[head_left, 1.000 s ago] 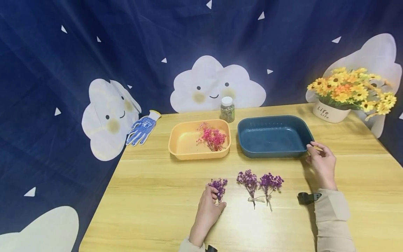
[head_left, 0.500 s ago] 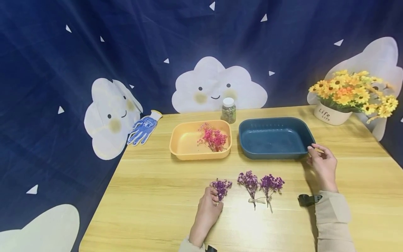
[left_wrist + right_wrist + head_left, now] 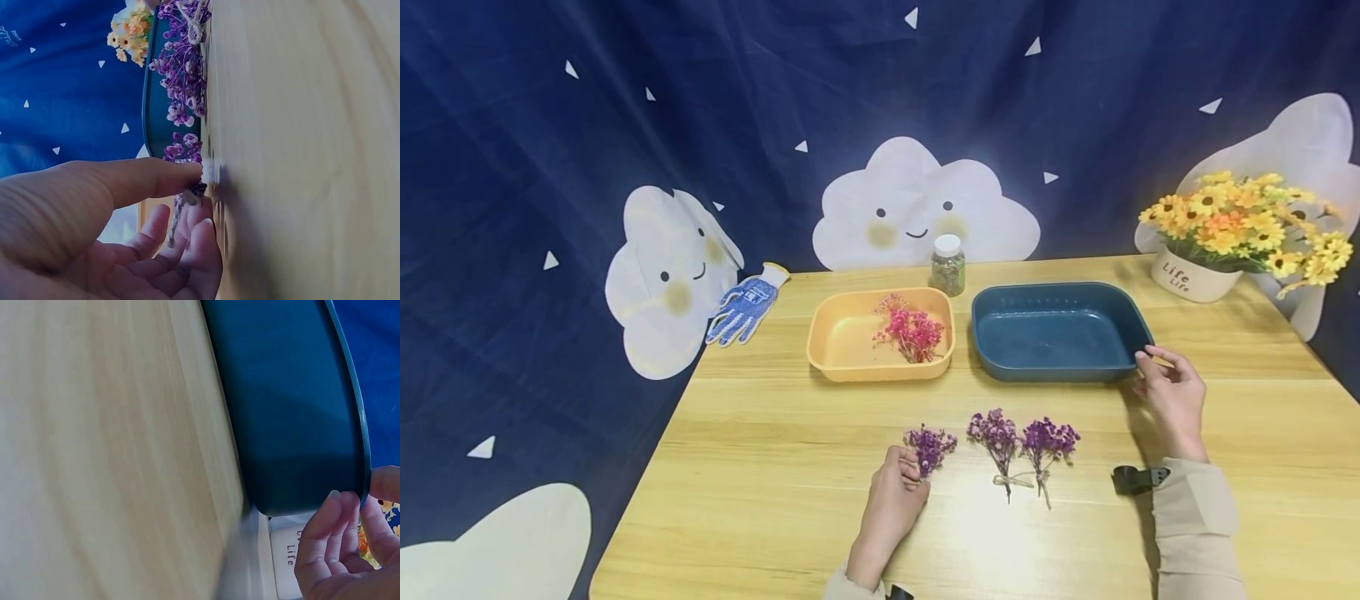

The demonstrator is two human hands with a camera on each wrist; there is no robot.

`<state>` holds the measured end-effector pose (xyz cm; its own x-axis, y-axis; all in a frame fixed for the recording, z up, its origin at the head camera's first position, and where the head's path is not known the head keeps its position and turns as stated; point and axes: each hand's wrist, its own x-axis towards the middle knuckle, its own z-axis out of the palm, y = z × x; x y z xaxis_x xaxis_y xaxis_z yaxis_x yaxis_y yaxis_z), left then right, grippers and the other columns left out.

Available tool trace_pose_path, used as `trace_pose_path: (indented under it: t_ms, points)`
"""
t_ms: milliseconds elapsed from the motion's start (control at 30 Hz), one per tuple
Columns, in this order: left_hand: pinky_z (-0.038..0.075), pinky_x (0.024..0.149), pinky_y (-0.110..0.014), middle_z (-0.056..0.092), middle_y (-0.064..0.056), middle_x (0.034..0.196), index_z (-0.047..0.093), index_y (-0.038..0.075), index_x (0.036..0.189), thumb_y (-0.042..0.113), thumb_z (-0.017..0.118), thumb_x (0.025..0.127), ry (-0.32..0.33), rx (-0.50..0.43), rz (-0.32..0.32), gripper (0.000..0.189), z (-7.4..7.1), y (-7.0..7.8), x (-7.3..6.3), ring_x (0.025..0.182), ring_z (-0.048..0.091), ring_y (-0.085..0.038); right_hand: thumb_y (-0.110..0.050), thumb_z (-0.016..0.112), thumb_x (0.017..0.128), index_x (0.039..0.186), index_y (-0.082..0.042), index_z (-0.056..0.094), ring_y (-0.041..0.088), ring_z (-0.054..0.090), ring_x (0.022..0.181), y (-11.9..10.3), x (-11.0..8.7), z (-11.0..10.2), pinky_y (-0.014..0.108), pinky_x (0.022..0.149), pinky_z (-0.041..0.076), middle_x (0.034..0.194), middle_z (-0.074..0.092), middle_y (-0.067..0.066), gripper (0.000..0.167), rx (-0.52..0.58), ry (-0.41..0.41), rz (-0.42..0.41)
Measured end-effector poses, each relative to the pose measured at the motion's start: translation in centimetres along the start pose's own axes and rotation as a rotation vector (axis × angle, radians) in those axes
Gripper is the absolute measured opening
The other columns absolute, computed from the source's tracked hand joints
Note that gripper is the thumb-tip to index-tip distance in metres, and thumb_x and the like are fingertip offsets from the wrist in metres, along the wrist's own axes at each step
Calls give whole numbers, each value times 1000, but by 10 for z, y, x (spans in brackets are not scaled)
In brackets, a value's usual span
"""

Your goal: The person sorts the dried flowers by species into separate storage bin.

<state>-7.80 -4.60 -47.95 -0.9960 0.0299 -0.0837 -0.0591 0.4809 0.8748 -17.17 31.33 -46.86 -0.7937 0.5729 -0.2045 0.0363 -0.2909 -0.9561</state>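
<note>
Purple bunch [image 3: 931, 450] is in my left hand [image 3: 889, 507], thumb and fingers pinched on its stem end, blossoms pointing away from me. It's on the near side of the counter [image 3: 760, 450], left of the other two and outside both trays; can't tell whether it's lifted or resting on the wood. Right hand [image 3: 1172, 400] is clamped on the near right corner of the blue tray [image 3: 1052, 374], fingertips on either side of the rim. Tray sits flat as far as I can see, so I read that hand as steadying or adjusting, not lifting. Status, as far as visible: pink bunch [image 3: 912, 333] lies inside the orange tray [image 3: 880, 374], right half, so I'd count that one as placed. None of the purples is in a tray. Second purple bunch [image 3: 995, 433] and third purple bunch [image 3: 1049, 437] lie side by side in front of the blue tray, near each other, neither one in a hand. My read: early on, one colour sorted, purple set at the laying-out or picking-up stage. Left, if trays are where they belong: all three purples, starting with the pinched one. Stems look thin and brittle, so light grip.
</note>
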Motion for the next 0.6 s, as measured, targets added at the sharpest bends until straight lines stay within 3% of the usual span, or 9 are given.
trace_pose_path:
  t_ms: [300,600]
  points:
    - [53,65,-15,60,-5,85,54,-1,104,-4,70,80,-13,-18,23,29,-1,-1,2,72,56,-6,-9,69,88,87,-24,67,3,56,43,-1,1,1,12,47,51,62,62,-10,15,-7,4,1]
    - [53,69,-14,63,-8,92,57,1,104,1,71,82,-27,-102,81,26,-2,-1,14,77,57,-4,-10,69,88,90,-22,67,4,57,45,-1,1,-1,12,48,51,64,63,-10,13,0,0,21]
